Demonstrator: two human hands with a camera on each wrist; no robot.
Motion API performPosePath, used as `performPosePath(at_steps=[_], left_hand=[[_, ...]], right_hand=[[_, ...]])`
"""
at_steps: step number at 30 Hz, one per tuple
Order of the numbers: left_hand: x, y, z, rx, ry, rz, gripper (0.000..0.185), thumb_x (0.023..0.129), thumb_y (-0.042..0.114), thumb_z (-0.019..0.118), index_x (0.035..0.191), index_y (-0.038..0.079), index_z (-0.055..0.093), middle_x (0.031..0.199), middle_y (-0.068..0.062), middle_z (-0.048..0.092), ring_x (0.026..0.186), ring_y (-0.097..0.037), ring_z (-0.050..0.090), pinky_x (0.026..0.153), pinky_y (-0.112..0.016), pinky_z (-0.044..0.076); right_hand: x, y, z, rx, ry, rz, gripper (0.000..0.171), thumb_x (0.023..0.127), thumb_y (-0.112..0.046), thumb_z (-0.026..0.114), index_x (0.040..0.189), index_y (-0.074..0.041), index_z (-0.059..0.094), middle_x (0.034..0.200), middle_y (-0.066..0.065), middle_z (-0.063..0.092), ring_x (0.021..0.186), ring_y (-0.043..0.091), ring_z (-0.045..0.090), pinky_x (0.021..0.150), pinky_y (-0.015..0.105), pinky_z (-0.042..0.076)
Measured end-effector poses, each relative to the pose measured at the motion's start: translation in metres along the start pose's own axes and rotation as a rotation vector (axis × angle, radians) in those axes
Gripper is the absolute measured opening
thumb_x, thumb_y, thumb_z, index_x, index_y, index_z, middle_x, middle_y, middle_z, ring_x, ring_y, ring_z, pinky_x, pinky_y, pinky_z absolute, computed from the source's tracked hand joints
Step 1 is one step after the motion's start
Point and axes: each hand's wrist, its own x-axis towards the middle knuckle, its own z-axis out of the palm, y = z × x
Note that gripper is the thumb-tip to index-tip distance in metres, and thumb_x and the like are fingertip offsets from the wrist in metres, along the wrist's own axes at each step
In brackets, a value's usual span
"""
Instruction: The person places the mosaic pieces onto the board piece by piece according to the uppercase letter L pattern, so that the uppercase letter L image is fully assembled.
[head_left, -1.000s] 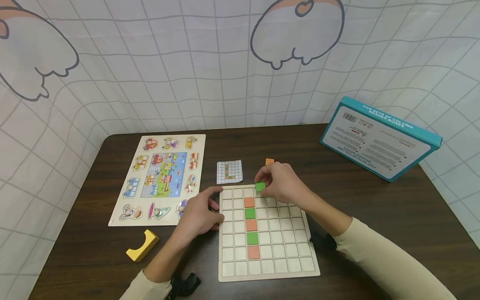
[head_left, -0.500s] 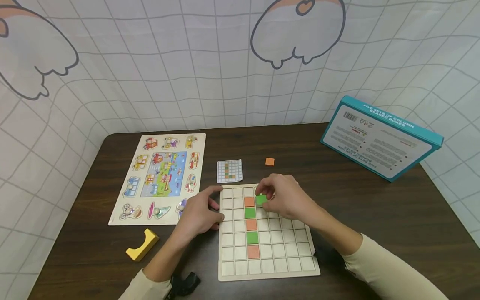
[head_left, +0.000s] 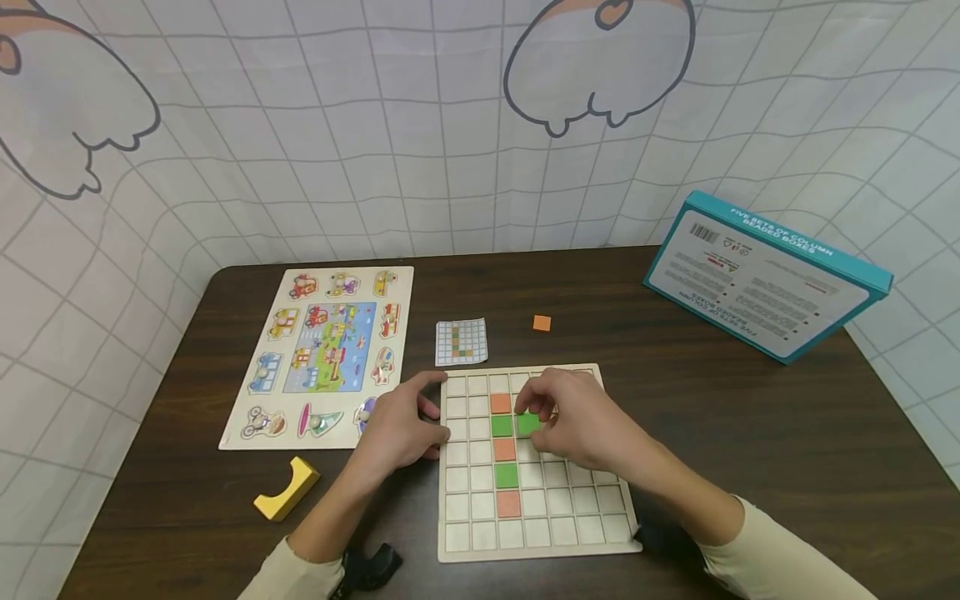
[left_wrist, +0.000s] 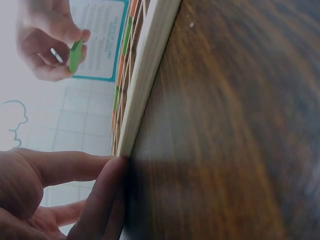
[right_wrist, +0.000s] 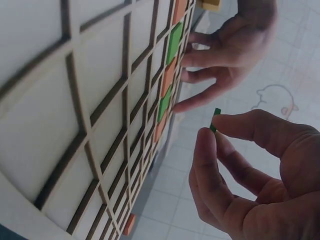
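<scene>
My right hand [head_left: 576, 421] pinches a small green square tile [left_wrist: 75, 56] between thumb and fingertips, raised over the grid board [head_left: 558, 502]. Seen from the head, that tile overlaps the column just right of the filled cells. Down this filled column, orange tiles [head_left: 505, 450] alternate with green tiles [head_left: 507, 476]. At the board's left edge, my left hand [head_left: 401, 429] touches the rim with thumb and fingertips, its fingers spread apart in the right wrist view. A small printed grid card [head_left: 461, 342] with a coloured pattern lies behind the board.
One loose orange tile [head_left: 542, 323] lies behind the board. To the left are a knobbed picture puzzle [head_left: 240, 429] and a yellow arch block [head_left: 288, 490]. A teal box [head_left: 765, 279] leans at the back right, near the white grid-patterned curtain [head_left: 360, 192].
My right hand has carried the green tile from the board's far edge toward me, to beside the upper green tile in the column. The left hand stays at the rim.
</scene>
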Motion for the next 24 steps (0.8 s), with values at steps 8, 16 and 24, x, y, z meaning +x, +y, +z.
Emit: performPosePath(at_steps=[8,16,24], left_hand=[[0.0,0.0,-0.001,-0.006,0.0,-0.005,0.074,0.076,-0.006,0.08,0.144,0.015,0.059,0.092,-0.013,0.063,0.05,-0.018,0.066,0.049,-0.033,0.061],[0.001,0.0,-0.001,-0.006,0.0,0.0,0.073,0.076,-0.005,0.08,0.144,0.014,0.06,0.092,-0.012,0.063,0.051,-0.018,0.066,0.049,-0.033,0.061],[0.0,0.0,-0.001,-0.015,-0.003,0.0,0.073,0.076,-0.006,0.079,0.143,0.014,0.06,0.092,-0.013,0.063,0.051,-0.018,0.067,0.049,-0.033,0.061]], right_hand=[[-0.011,0.0,0.006,-0.032,-0.021,-0.041,0.028,0.074,0.001,0.083,0.091,-0.017,0.072,0.082,-0.006,0.061,0.077,0.013,0.055,0.07,0.025,0.05],[-0.018,-0.002,0.009,-0.046,-0.048,-0.074,0.032,0.07,0.005,0.079,0.089,-0.018,0.07,0.081,-0.006,0.058,0.076,0.013,0.054,0.067,0.023,0.048],[-0.024,-0.002,0.01,-0.066,-0.07,-0.092,0.032,0.07,0.003,0.083,0.088,-0.019,0.068,0.077,-0.007,0.056,0.072,0.01,0.051,0.066,0.023,0.046]])
